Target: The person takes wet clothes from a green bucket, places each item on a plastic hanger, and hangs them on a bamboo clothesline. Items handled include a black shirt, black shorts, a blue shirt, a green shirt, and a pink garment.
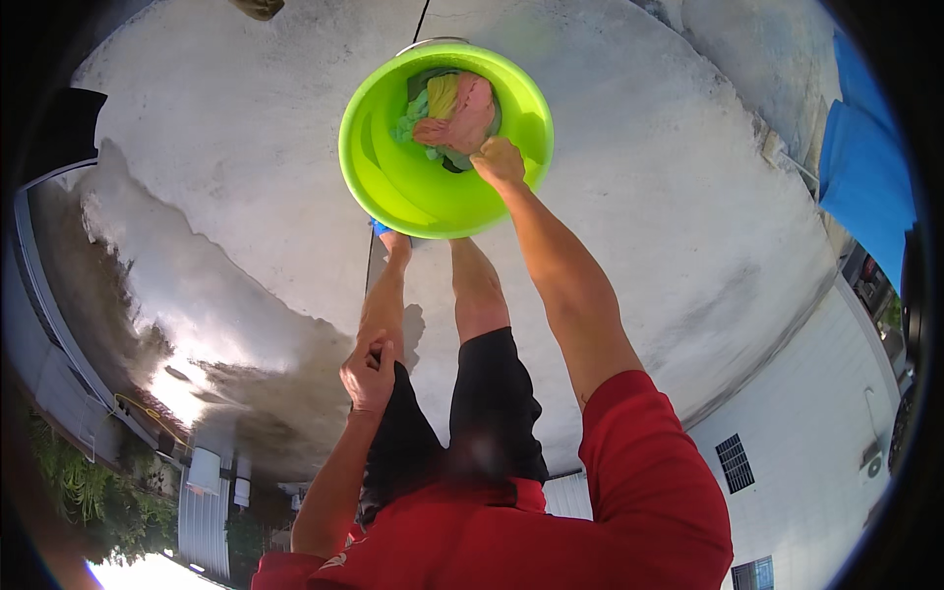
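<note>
A bright lime-green plastic bucket [445, 210] stands in front of my legs, its mouth facing me. A thin metal bail handle [431, 41] shows at its far rim. Inside lies a heap of cloth: a pink piece [466, 118] on top, a yellow piece [442, 96] beside it, a mint-green piece [410, 116] at the left, and darker fabric underneath. My right hand [501, 162] is curled into a fist over the bucket's mouth, at the edge of the heap; whether it grips cloth is hidden. My left hand [371, 375], fingers curled, is by my left knee at the hem of my black shorts [487, 398].
Pale concrete ground [649, 192] surrounds the bucket, with a damp dark patch [273, 398] on the left. A blue sandal [380, 227] shows under the near rim. Blue plastic containers [859, 162] stand at the right, by a white wall [804, 413].
</note>
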`<state>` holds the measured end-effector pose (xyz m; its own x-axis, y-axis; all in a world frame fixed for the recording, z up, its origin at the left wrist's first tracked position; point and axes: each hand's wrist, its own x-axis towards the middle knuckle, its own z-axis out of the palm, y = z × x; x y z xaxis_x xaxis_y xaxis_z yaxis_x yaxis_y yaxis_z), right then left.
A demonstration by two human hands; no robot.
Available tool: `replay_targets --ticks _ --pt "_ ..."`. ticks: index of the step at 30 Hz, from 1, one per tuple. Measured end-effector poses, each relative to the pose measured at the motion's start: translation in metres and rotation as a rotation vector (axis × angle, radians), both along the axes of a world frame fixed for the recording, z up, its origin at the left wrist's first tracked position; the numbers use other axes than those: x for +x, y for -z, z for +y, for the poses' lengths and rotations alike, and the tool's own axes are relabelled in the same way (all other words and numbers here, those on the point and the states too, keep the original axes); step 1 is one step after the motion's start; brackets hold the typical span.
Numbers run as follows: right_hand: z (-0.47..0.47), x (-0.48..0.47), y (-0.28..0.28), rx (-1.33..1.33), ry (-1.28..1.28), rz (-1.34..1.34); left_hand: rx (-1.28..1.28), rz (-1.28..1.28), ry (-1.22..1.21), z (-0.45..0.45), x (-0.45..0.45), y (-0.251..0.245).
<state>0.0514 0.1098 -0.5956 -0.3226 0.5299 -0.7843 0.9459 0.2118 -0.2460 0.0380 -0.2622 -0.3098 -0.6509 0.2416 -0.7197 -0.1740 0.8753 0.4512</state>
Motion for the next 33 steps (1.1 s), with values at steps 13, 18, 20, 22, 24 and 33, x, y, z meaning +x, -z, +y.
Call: replay_targets --ticks 13,18,20,22,24,33 --pt "-0.001 -0.010 -0.055 0.101 0.359 0.320 0.062 0.140 0.020 -0.009 -0.024 0.017" --pt "0.004 -0.013 -0.280 -0.351 0.607 0.717 0.296 -0.165 -0.160 0.036 -0.046 -0.011" --pt "-0.010 -0.014 -0.363 -0.579 0.782 0.784 0.430 -0.146 -0.090 0.099 -0.079 -0.081" --pt "-0.021 -0.029 -0.450 -0.667 0.871 0.816 0.580 0.027 -0.031 0.148 -0.097 -0.140" --pt "-0.030 -0.046 -0.519 -0.713 0.909 0.838 0.675 0.207 0.128 0.166 -0.122 -0.178" --pt "-0.004 -0.044 -0.669 -0.796 0.856 1.086 0.967 -0.246 0.277 0.134 -0.181 -0.362"
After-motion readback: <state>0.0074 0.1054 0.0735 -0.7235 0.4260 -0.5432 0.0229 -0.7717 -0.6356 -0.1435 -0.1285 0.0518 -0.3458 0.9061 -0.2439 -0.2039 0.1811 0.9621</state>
